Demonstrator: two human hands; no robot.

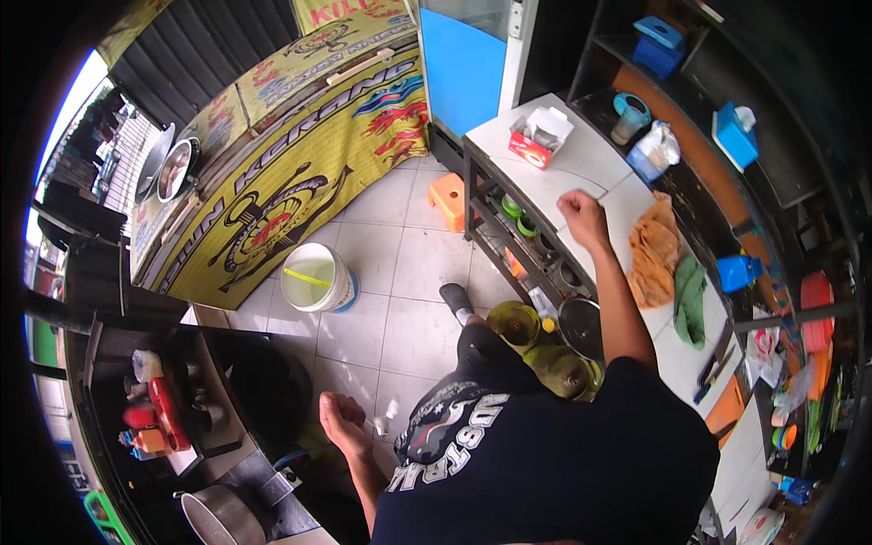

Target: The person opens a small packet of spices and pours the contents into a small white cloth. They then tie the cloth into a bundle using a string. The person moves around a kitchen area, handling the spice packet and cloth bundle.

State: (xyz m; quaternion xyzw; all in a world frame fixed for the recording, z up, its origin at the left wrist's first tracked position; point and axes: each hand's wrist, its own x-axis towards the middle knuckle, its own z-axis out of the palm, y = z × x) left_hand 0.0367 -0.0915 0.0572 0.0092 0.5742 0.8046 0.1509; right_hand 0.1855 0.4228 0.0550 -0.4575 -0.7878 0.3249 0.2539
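Observation:
My right hand (584, 216) is raised at the edge of the white-tiled counter (616, 211), fingers curled in, with nothing visible in it. Nearest to it are a red and white cardboard box (538, 139) and a crumpled orange cloth (654, 252). On the other side, my left hand (344, 421) hangs beside my body with its fingers curled; no held thing shows. Small white objects (385, 417), too unclear to name, appear just right of it. Ahead on the floor stands a white bucket (346, 286) of liquid, a yellow-green stick-like thing inside.
An orange plastic stool (447, 201) stands near the counter's end. Two green gas cylinders (514, 325) sit below the counter. A green cloth (690, 300) and a knife (715, 368) lie on top. At lower left is a metal pot (221, 516). A yellow printed banner (293, 197) covers the front stall.

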